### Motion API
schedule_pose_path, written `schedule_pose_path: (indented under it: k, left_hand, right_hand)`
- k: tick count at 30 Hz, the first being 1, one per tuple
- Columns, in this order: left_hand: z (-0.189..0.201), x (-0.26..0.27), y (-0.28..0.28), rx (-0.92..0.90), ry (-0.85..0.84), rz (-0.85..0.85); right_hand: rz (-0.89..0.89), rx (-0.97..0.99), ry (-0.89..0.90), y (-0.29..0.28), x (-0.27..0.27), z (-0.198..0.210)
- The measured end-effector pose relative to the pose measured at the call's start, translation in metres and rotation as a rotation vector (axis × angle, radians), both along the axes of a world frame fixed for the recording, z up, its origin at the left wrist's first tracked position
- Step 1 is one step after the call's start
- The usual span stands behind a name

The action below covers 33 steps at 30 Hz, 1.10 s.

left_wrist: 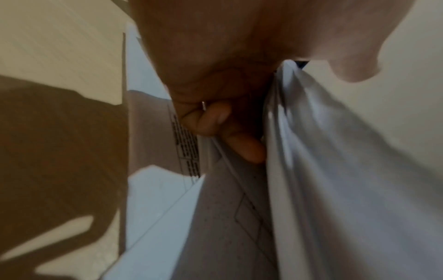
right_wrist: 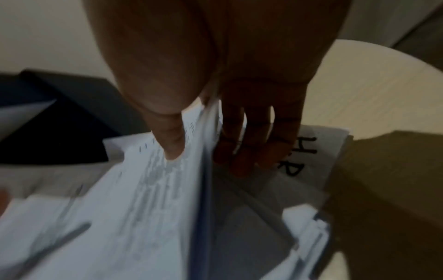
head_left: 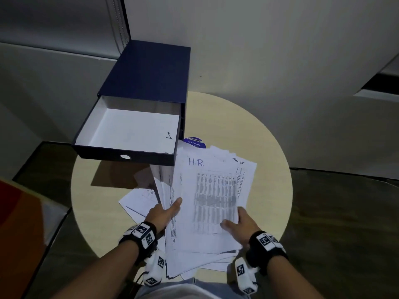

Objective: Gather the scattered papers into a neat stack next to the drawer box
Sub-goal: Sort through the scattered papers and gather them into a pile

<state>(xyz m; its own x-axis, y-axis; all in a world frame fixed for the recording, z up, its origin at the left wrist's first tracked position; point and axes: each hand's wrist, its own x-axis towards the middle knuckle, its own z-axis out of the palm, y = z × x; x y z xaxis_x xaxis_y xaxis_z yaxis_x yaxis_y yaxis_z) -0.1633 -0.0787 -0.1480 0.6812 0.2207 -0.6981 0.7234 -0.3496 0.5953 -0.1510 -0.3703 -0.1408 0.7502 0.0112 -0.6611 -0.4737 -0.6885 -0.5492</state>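
A loose bundle of white printed papers (head_left: 207, 190) is lifted over the round table, its top sheet marked "H.R." in blue. My left hand (head_left: 164, 212) grips the bundle's left edge, thumb on top and fingers (left_wrist: 246, 149) curled underneath. My right hand (head_left: 237, 223) pinches the near right corner, thumb (right_wrist: 172, 144) on the top sheet and fingers (right_wrist: 254, 151) beneath. Another sheet (head_left: 138, 201) lies flat on the table to the left of the bundle. The dark blue drawer box (head_left: 149, 74) stands at the table's far left, just beyond the papers.
The box's top drawer (head_left: 129, 134) is pulled out and overhangs the beige round table (head_left: 265, 147); a sheet lies inside it. A small blue printed item (head_left: 194, 141) peeks out behind the papers. A wall rises right behind the table. Dark floor surrounds it.
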Motion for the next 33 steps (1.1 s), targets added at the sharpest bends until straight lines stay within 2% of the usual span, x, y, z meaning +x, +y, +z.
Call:
schedule_pose_path:
  k: [3,5,7,10,12,14,17,19,20,21,23,25,28,30,33]
  left_hand:
    - [-0.001,0.000,-0.003,0.116,-0.027,-0.147]
    - [0.003,0.001,-0.007,0.181,-0.067,-0.183]
    - [0.003,0.002,-0.009,0.135,-0.106,-0.136]
    - [0.003,0.004,-0.010,-0.067,-0.169,-0.064]
    - [0.006,0.006,-0.013,-0.232,-0.213,-0.043]
    - [0.012,0.009,-0.022,-0.343,-0.234,-0.103]
    - [0.013,0.014,-0.036,-0.337,-0.237,-0.266]
    - [0.009,0.013,-0.041,-0.350,-0.251,-0.179]
    - [0.006,0.012,-0.041,-0.304,-0.274,-0.104]
    - [0.003,0.013,-0.038,-0.168,-0.316,-0.068]
    - [-0.003,0.013,-0.025,0.215,-0.331,-0.151]
    - [-0.009,0.011,-0.010,0.416,-0.219,-0.309]
    - [-0.020,0.003,-0.004,0.592,-0.150,-0.564]
    - [-0.021,-0.003,-0.007,0.654,-0.167,-0.657]
    - [-0.015,-0.006,-0.009,0.579,-0.183,-0.766]
  right_hand:
    - [0.328,-0.141,0.019,0.009,-0.004,-0.001]
    - [0.349,-0.176,-0.019,0.009,-0.008,0.002]
    - [0.235,-0.129,-0.053,0.005,-0.008,0.007]
    - [-0.103,0.053,-0.112,-0.007,-0.007,0.017]
    - [-0.304,0.221,-0.057,-0.012,-0.008,0.029]
    - [-0.476,0.401,0.054,-0.023,-0.012,0.030]
    - [-0.618,0.412,0.081,-0.045,-0.016,0.017]
    - [-0.670,0.415,0.013,-0.055,-0.020,0.012]
    - [-0.709,0.410,-0.002,-0.061,-0.022,0.010]
    - [-0.757,0.379,-0.014,-0.069,-0.024,0.008]
    - [-0.852,0.312,-0.015,-0.086,-0.027,0.001]
    - [-0.876,0.190,-0.024,-0.096,-0.028,-0.005]
    - [-0.823,0.058,-0.036,-0.100,-0.029,-0.011]
    - [-0.827,0.073,-0.022,-0.093,-0.030,-0.008]
    - [-0.804,0.085,-0.020,-0.081,-0.030,-0.009]
